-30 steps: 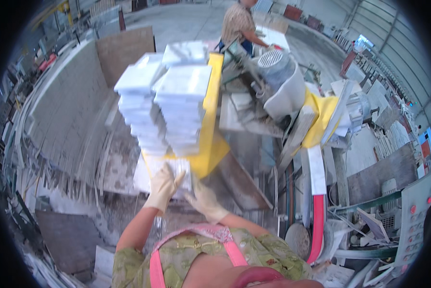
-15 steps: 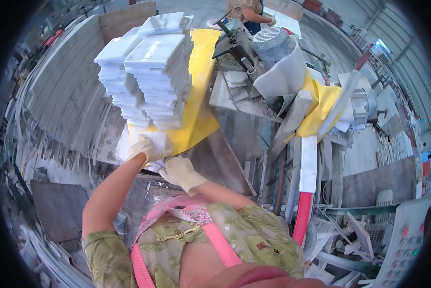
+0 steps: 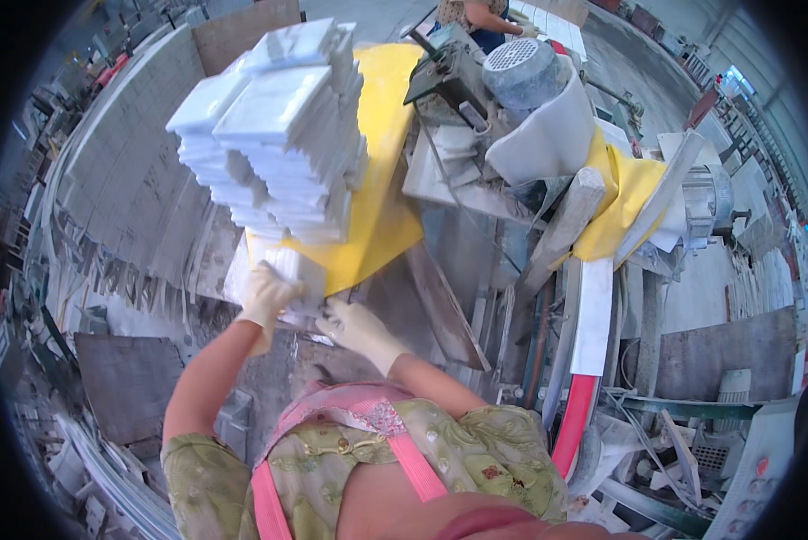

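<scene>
Both my hands wear pale cream gloves and meet at a low pile of white stone tiles (image 3: 297,268) at the near end of the bench. My left hand (image 3: 270,299) is closed over the pile's left side, thumb across its near face. At the near right corner, the curled fingers of my right hand (image 3: 361,331) press against the tiles; the fingertips are partly hidden. Just beyond rises a tall, uneven stack of white tiles (image 3: 273,108) in two columns. A yellow sheet (image 3: 377,216) lies under and beside the stacks.
At the right stands a dusty machine with a grey motor (image 3: 523,72), a white curved guard and a yellow cloth (image 3: 624,193). A white and red strip (image 3: 593,315) runs toward me. Long grey slabs (image 3: 120,171) lean at the left. Another person (image 3: 478,18) works at the back.
My left hand has shifted slightly down along the tile pile, its fingers now pointing more upward. My right hand has moved a little to the right, and the view has tilted slightly.
</scene>
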`<state>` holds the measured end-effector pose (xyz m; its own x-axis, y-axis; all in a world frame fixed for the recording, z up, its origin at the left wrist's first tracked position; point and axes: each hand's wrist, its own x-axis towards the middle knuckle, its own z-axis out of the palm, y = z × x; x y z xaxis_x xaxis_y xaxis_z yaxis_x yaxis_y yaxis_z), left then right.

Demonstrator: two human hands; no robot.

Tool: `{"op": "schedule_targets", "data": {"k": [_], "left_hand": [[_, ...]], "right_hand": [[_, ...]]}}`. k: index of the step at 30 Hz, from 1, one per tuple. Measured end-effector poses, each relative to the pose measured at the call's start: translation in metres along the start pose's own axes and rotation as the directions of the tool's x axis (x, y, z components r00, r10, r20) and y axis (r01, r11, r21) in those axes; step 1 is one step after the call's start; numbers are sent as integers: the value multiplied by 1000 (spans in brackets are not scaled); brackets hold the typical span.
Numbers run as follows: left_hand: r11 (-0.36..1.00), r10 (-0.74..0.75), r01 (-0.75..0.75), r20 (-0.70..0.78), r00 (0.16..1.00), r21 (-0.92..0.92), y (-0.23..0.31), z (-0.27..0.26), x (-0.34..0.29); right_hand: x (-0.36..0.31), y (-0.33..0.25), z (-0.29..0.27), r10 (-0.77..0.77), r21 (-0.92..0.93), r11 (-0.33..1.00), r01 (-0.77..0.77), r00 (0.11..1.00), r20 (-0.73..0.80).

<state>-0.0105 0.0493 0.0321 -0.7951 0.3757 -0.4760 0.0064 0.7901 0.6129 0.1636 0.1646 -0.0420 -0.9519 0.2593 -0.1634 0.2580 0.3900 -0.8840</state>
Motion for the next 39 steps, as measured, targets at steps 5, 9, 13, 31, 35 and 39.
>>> {"op": "schedule_targets", "data": {"k": [5,9,13,31,35,39], "left_hand": [[837,307,-224,89,948,-500,-47,-34,1],[333,343,24,145,928,-943,-109,-39,-55],[183,141,-66,-40,989,-981,-183,-62,-64],[376,-21,-140,-159,987,-916,-336,-270,32],[448,89,-146,-119,989,-882,-327,-312,82],[527,123,-156,-107,987,-835,-308,-344,122]], "right_hand": [[3,-1,30,-56,369,927,72,997,-56],[27,-31,72,-214,432,878,206,976,-32],[73,-80,137,-315,410,863,294,949,-16],[253,-199,347,54,658,618,-430,858,510],[297,-218,341,-112,790,447,-420,849,516],[340,-225,338,-67,788,477,-390,878,475]]}}
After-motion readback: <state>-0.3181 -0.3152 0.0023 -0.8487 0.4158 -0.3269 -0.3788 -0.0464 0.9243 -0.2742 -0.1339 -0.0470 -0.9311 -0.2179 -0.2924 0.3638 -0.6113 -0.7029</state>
